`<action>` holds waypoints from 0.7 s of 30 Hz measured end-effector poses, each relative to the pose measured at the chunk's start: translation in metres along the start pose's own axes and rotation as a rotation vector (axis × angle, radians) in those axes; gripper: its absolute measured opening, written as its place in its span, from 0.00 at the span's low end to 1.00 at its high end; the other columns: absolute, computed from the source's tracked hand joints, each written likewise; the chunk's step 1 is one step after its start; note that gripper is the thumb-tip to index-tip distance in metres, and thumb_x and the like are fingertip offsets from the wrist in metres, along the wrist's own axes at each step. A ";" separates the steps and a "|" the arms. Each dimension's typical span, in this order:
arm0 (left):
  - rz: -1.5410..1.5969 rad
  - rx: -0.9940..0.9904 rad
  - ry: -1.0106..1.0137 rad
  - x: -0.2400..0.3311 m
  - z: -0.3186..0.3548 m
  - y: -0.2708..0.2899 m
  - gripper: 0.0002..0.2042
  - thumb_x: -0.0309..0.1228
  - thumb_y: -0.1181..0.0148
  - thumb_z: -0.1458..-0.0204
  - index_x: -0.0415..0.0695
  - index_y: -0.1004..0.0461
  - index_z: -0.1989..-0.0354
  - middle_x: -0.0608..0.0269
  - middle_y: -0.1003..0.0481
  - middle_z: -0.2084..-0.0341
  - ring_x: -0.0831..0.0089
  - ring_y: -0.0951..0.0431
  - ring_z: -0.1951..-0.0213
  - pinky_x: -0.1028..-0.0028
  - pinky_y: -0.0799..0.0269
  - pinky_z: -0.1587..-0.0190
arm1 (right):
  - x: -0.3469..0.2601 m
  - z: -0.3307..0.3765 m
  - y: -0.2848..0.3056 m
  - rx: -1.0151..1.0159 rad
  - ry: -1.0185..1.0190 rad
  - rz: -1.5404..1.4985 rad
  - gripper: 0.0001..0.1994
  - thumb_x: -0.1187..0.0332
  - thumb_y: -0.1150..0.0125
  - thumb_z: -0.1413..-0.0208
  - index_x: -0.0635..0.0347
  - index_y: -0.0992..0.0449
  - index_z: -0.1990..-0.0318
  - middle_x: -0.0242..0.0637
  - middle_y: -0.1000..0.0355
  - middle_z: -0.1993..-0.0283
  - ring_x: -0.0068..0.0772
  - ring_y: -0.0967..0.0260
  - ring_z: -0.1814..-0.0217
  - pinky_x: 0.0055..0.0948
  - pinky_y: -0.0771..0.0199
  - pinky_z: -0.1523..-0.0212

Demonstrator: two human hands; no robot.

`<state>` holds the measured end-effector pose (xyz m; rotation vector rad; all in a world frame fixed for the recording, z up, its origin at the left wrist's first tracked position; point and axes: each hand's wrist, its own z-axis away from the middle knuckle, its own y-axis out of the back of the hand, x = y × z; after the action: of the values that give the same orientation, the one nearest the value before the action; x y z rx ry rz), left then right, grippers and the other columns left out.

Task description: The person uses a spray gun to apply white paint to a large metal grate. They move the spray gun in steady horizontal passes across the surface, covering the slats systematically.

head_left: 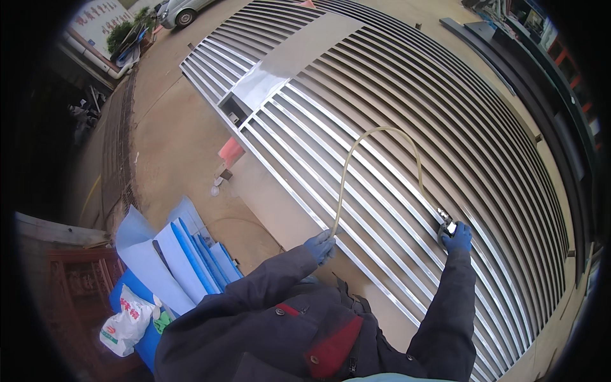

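In a blue glove, my left hand (320, 247) is closed round a pale yellow hose (344, 169) near the near edge of a large slatted metal panel (299, 162). From there the hose arches up over the slats and runs down to a small metallic spray gun (447, 224). My right hand (459, 238), gloved in blue too, grips that spray gun just above the panel, arm stretched out to the right. Near slats look bright silver, while the farther ones look darker. A flat plate (299, 54) and a rectangular opening (235, 111) break the slats at the upper left.
Blue-and-white sheets (175, 254) and a white plastic bag (129, 320) lie at lower left, close to my left elbow. Reddish carved woodwork (83, 286) stands beyond them. A pink cloth (231, 151) sits under the panel's edge. Long dark beams (509, 70) lie at the right; a van (183, 13) stands far off.
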<state>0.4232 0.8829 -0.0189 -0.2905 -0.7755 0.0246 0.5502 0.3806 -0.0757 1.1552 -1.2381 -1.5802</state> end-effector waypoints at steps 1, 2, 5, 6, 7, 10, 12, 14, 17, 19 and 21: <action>-0.024 0.011 -0.025 0.001 0.003 0.005 0.22 0.38 0.53 0.26 0.58 0.38 0.25 0.70 0.29 0.75 0.82 0.36 0.82 0.78 0.38 0.79 | 0.002 -0.001 -0.002 -0.020 -0.027 0.013 0.36 0.49 0.21 0.56 0.51 0.26 0.40 0.52 0.29 0.40 0.63 0.28 0.39 0.56 0.23 0.42; -0.047 0.024 -0.028 0.000 0.005 0.009 0.22 0.38 0.52 0.26 0.58 0.38 0.25 0.70 0.29 0.75 0.82 0.37 0.82 0.78 0.39 0.79 | 0.003 -0.003 -0.003 0.009 -0.017 0.019 0.36 0.50 0.21 0.56 0.51 0.26 0.40 0.52 0.29 0.40 0.62 0.28 0.39 0.55 0.23 0.42; -0.129 0.028 -0.026 0.000 0.010 0.020 0.25 0.41 0.51 0.27 0.58 0.39 0.23 0.70 0.28 0.73 0.82 0.34 0.79 0.78 0.35 0.76 | 0.013 -0.009 -0.003 0.036 -0.040 0.012 0.35 0.55 0.20 0.56 0.54 0.27 0.40 0.55 0.29 0.40 0.61 0.28 0.37 0.53 0.23 0.41; -0.153 0.032 -0.031 0.000 0.013 0.024 0.26 0.42 0.51 0.28 0.58 0.39 0.23 0.70 0.28 0.73 0.82 0.32 0.77 0.78 0.33 0.74 | 0.018 -0.010 -0.002 0.021 -0.074 0.010 0.36 0.55 0.19 0.56 0.56 0.28 0.39 0.55 0.29 0.39 0.62 0.28 0.37 0.51 0.24 0.39; -0.175 0.032 -0.029 -0.001 0.015 0.026 0.26 0.43 0.50 0.28 0.58 0.40 0.22 0.70 0.28 0.72 0.82 0.32 0.76 0.79 0.33 0.73 | 0.022 -0.012 -0.004 0.042 -0.094 0.003 0.38 0.56 0.17 0.56 0.58 0.29 0.38 0.56 0.29 0.38 0.62 0.28 0.36 0.50 0.24 0.38; -0.218 0.065 -0.061 -0.002 0.018 0.027 0.28 0.44 0.49 0.29 0.58 0.40 0.22 0.71 0.27 0.71 0.82 0.32 0.73 0.79 0.33 0.70 | 0.033 -0.009 -0.009 0.144 -0.052 -0.061 0.35 0.61 0.19 0.58 0.60 0.28 0.41 0.55 0.28 0.42 0.62 0.27 0.40 0.52 0.25 0.40; -0.243 0.102 -0.055 0.000 0.019 0.026 0.28 0.45 0.48 0.30 0.57 0.41 0.22 0.72 0.27 0.71 0.82 0.31 0.73 0.79 0.32 0.70 | 0.038 -0.010 -0.014 0.179 -0.061 -0.087 0.34 0.60 0.20 0.56 0.64 0.27 0.42 0.55 0.28 0.43 0.62 0.26 0.42 0.53 0.24 0.43; -0.256 0.102 -0.044 0.002 0.013 0.023 0.28 0.44 0.48 0.29 0.57 0.41 0.22 0.72 0.27 0.72 0.82 0.31 0.74 0.77 0.31 0.71 | 0.044 -0.016 -0.014 0.155 -0.055 -0.063 0.32 0.59 0.21 0.55 0.64 0.27 0.44 0.54 0.27 0.46 0.62 0.26 0.44 0.54 0.23 0.45; -0.282 0.085 -0.081 0.004 -0.003 0.019 0.28 0.42 0.49 0.29 0.57 0.43 0.22 0.71 0.27 0.74 0.80 0.31 0.77 0.75 0.29 0.73 | 0.050 -0.031 -0.010 0.205 -0.116 0.049 0.31 0.59 0.21 0.54 0.62 0.25 0.44 0.55 0.25 0.47 0.62 0.25 0.45 0.54 0.22 0.44; -0.277 0.099 -0.098 0.003 -0.012 0.014 0.27 0.41 0.49 0.29 0.58 0.42 0.22 0.71 0.27 0.75 0.80 0.31 0.77 0.75 0.29 0.73 | 0.058 -0.041 -0.006 0.278 -0.155 0.062 0.31 0.58 0.21 0.55 0.62 0.25 0.43 0.56 0.24 0.48 0.62 0.25 0.45 0.55 0.22 0.44; -0.288 0.092 -0.099 0.003 -0.019 0.009 0.26 0.40 0.48 0.29 0.60 0.40 0.23 0.71 0.27 0.76 0.81 0.30 0.77 0.75 0.29 0.72 | 0.067 -0.050 -0.003 0.357 -0.186 -0.002 0.30 0.58 0.22 0.54 0.62 0.25 0.44 0.56 0.24 0.48 0.62 0.24 0.44 0.56 0.23 0.44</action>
<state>0.4392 0.8869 -0.0322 -0.0889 -0.9061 -0.1975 0.5809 0.3053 -0.0958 1.2460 -1.6942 -1.5337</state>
